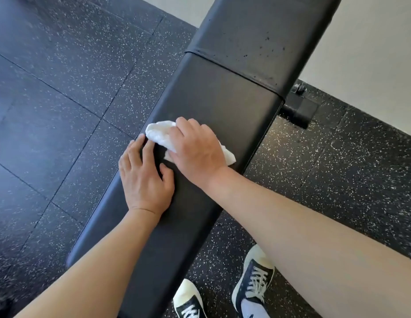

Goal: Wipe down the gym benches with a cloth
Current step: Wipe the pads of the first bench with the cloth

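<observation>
Your right hand (195,150) lies on top of the crumpled white cloth (161,134), pressing it down onto the long black padded bench (223,104). The fingers curl over the cloth's upper part, and white folds stick out past your fingertips toward the bench's left edge and again behind the heel of your hand toward its right edge. The cloth sits about midway along the seat pad, closer to the left edge than the right.

Your left hand (145,175) rests flat on the bench just beside the cloth, at the left edge. Its fingers are straight and slightly spread, holding nothing; the fingertips reach nearly to the cloth and the thumb points toward your right wrist.

Beyond your hands a seam crosses the bench, and the pad past it carries small dark specks. A black metal frame foot (298,111) juts out under the right edge near that seam.

The bench stands on black rubber floor tiles flecked with white (62,92). Your dark lace-up sneakers with white toe caps (255,281) stand on the floor by the bench's near right side. A pale wall (360,53) meets the floor at the upper right.
</observation>
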The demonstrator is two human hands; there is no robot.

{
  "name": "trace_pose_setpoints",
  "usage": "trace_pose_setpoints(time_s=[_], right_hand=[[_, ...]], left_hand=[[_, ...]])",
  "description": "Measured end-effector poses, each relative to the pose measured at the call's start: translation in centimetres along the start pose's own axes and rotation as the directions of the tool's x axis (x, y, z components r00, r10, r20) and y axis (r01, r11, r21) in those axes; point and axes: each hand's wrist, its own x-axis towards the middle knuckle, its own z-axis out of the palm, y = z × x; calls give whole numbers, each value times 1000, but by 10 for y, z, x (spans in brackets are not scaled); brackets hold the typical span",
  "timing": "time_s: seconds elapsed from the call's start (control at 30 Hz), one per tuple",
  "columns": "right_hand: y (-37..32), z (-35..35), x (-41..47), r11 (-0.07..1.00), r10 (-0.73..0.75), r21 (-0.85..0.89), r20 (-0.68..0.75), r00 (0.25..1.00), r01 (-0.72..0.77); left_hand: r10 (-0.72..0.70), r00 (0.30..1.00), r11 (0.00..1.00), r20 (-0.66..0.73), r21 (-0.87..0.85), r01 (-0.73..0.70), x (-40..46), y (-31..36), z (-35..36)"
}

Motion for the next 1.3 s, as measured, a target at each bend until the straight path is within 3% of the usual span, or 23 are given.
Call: trace_pose_setpoints(time_s=[0.1, 0.2, 0.3, 0.37, 0.5, 0.67, 0.8, 0.97, 1.07, 1.13, 1.3], right_hand=[[2, -5, 2, 995, -85, 57, 82, 993, 80], [44, -19, 10, 979, -200, -24, 17, 980, 200], [89, -34, 36, 992, -80, -103, -52, 995, 74], [102, -34, 52, 964, 43, -265, 95, 995, -16], [68, -22, 51, 975, 194, -110, -7, 981, -194], [-10, 7, 47, 997, -37, -65, 77, 996, 42], [6, -3, 60, 979, -197, -34, 111, 974, 201], [75, -28, 105, 984, 78, -165, 75, 994, -64], [71, -22, 110, 973, 132, -198, 71, 989, -115], [50, -12, 106, 982, 81, -175, 65, 995, -68], [-8, 14, 98, 968, -215, -89, 185, 959, 234]], left_hand=[[-2, 1000, 1000, -1, 12, 2, 0, -1, 1], [0, 1000, 1000, 7, 23, 0, 1, 0, 0], [11, 1000, 999, 5, 43, -11, 1, -1, 1], [9, 1000, 998, 5, 55, -9, 1, -2, 2], [-12, 1000, 999, 25, 33, 11, 3, -1, -3], [-27, 996, 999, 80, 31, 25, 3, -3, -3], [-37, 994, 998, 99, 48, 32, 4, -4, -4], [-26, 996, 998, 89, 51, 22, 3, -5, -1], [-19, 996, 998, 85, 57, 14, 1, -10, 3], [-21, 995, 998, 94, 57, 15, 1, -10, 3], [-42, 993, 998, 114, 41, 38, 3, -6, -1]])
